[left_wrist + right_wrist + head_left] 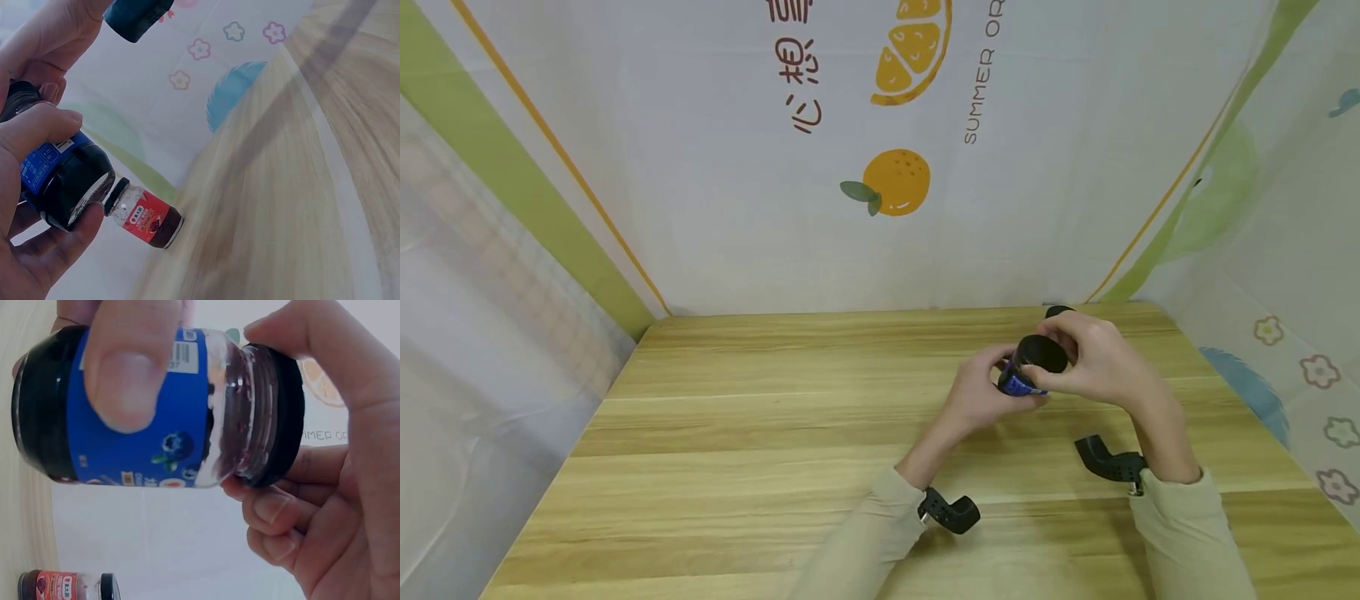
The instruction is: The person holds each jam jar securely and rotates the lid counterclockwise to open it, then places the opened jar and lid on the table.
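My left hand (985, 392) grips a glass jam jar (147, 450) around its blue label, which shows printed blueberries. The jar is tilted, and dark contents show through the glass. On its mouth sits a black lid (1042, 354), with my right hand (1097, 354) holding it between thumb and fingers. In the right wrist view the thumb lies against the lid's rim on one side and curled fingers on the other. Part of the lid is hidden by a hand in the left wrist view.
A second jar (148, 219) with a red label and black lid stands on the wooden table (737, 433), beyond my right hand and mostly hidden by it in the head view. Printed cloth (737, 208) hangs at the table's back edge. Black camera mounts (951, 511) sit at both wrists.
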Action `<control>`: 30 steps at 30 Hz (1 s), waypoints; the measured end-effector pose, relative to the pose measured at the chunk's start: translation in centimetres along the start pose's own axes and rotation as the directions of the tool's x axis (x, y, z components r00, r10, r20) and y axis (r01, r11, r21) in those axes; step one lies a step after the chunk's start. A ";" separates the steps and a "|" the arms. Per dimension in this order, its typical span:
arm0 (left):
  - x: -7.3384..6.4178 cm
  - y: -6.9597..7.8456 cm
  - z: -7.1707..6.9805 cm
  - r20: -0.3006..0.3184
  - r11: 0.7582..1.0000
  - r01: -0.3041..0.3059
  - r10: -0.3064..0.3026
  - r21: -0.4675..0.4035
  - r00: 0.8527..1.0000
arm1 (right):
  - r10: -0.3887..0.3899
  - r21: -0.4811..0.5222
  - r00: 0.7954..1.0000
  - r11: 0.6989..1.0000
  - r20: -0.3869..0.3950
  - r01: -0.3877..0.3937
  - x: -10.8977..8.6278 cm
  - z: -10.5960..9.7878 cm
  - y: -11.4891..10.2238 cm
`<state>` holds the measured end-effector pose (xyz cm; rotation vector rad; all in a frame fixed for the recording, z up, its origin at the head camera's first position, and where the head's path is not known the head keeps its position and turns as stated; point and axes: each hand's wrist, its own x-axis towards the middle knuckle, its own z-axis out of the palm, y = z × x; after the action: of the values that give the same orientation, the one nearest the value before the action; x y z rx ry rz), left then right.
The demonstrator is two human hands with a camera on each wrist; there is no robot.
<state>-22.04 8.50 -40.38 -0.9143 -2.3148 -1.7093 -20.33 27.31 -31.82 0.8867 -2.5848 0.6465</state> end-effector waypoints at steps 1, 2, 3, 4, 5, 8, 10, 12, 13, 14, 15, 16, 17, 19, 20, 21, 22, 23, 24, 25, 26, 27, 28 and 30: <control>-0.1 0.0 -0.1 -0.004 1.000 -0.006 0.006 0.004 1.000 | -0.006 0.000 1.000 1.000 -0.005 0.006 0.0 0.0 -0.1; -0.1 0.1 -0.2 -0.009 1.000 -0.010 0.010 0.004 1.000 | -0.011 0.001 1.000 1.000 -0.009 0.011 0.0 0.0 -0.2; -0.2 0.1 -0.3 -0.013 1.000 -0.011 0.011 0.000 1.000 | -0.019 0.000 1.000 1.000 -0.013 0.019 0.1 0.1 -0.3; -0.3 0.2 -0.4 -0.017 1.000 -0.015 0.015 -0.004 1.000 | -0.027 -0.001 1.000 1.000 -0.015 0.027 0.1 0.1 -0.4; -0.4 0.2 -0.5 -0.020 1.000 -0.019 0.019 -0.007 1.000 | -0.035 -0.003 0.999 0.999 -0.016 0.035 0.2 0.2 -0.5; -0.6 0.2 -0.9 -0.032 1.000 -0.026 0.026 0.003 0.999 | -0.052 -0.004 0.999 0.999 -0.016 0.052 0.4 0.4 -0.8; -0.8 0.2 -1.1 -0.038 1.000 -0.030 0.030 0.002 0.999 | -0.057 -0.005 0.998 0.998 -0.011 0.057 0.6 0.5 -1.0; -0.9 0.2 -1.3 -0.044 0.999 -0.032 0.032 0.008 0.999 | -0.058 -0.002 0.998 0.998 -0.007 0.058 0.6 0.7 -1.2; -1.0 0.1 -1.4 -0.046 0.999 -0.033 0.033 0.009 0.998 | -0.060 -0.001 0.998 0.998 -0.007 0.060 0.7 0.7 -1.2; -1.0 0.1 -1.5 -0.047 0.999 -0.035 0.036 0.007 0.998 | -0.064 0.001 0.998 0.998 -0.008 0.064 0.7 0.7 -1.3; -1.1 0.2 -1.6 -0.049 0.999 -0.038 0.038 0.006 0.998 | -0.070 0.000 0.998 0.998 -0.010 0.070 0.7 0.8 -1.4; -1.2 0.2 -1.7 -0.053 0.999 -0.037 0.037 0.011 0.998 | -0.077 0.001 0.997 0.997 -0.012 0.077 0.8 0.8 -1.4; -1.2 0.3 -1.8 -0.057 0.999 -0.035 0.036 0.019 0.998 | -0.084 0.004 0.996 0.996 -0.016 0.084 0.8 0.8 -1.5; -1.4 0.4 -2.0 -0.066 0.999 -0.030 0.032 0.027 0.997 | -0.096 0.011 0.995 0.995 -0.022 0.097 0.9 0.9 -1.7; -1.5 0.5 -2.1 -0.070 0.999 -0.027 0.029 0.029 0.997 | -0.103 0.011 0.994 0.995 -0.024 0.103 1.0 1.0 -1.8; -1.6 0.5 -2.2 -0.072 0.999 -0.022 0.025 0.031 0.997 | -0.107 0.010 0.994 0.994 -0.025 0.107 1.1 1.0 -1.9; -1.7 0.6 -2.3 -0.072 0.999 -0.019 0.022 0.031 0.997 | -0.109 0.010 0.994 0.994 -0.026 0.109 1.1 1.0 -2.0; -1.7 0.7 -2.4 -0.071 0.999 -0.019 0.021 0.030 0.997 | -0.111 0.008 0.993 0.994 -0.027 0.111 1.2 1.1 -2.1; -1.8 0.7 -2.5 -0.070 1.000 -0.019 0.020 0.024 0.997 | -0.112 0.003 0.993 0.994 -0.027 0.112 1.2 1.1 -2.1; -1.8 0.8 -2.6 -0.067 1.000 -0.020 0.021 0.021 0.998 | -0.112 -0.002 0.993 0.994 -0.028 0.112 1.2 1.1 -2.2; -1.9 0.8 -2.6 -0.066 1.000 -0.019 0.021 0.017 0.998 | -0.112 -0.007 0.993 0.994 -0.028 0.112 1.2 1.1 -2.3; -1.9 0.9 -2.7 -0.065 1.000 -0.019 0.020 0.014 0.998 | -0.110 -0.010 0.994 0.994 -0.027 0.110 1.2 1.1 -2.4; -1.9 1.0 -2.8 -0.066 1.000 -0.019 0.020 0.009 0.998 | -0.112 -0.012 0.993 0.994 -0.027 0.112 1.2 1.0 -2.4; -2.1 1.1 -2.9 -0.071 1.000 -0.020 0.020 0.001 0.997 | -0.116 -0.014 0.993 0.993 -0.026 0.116 1.3 1.0 -2.7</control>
<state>-20.52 5.29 -39.37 -0.8597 -2.2536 -1.7052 -19.72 24.32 -31.24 1.0084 -2.4900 0.6041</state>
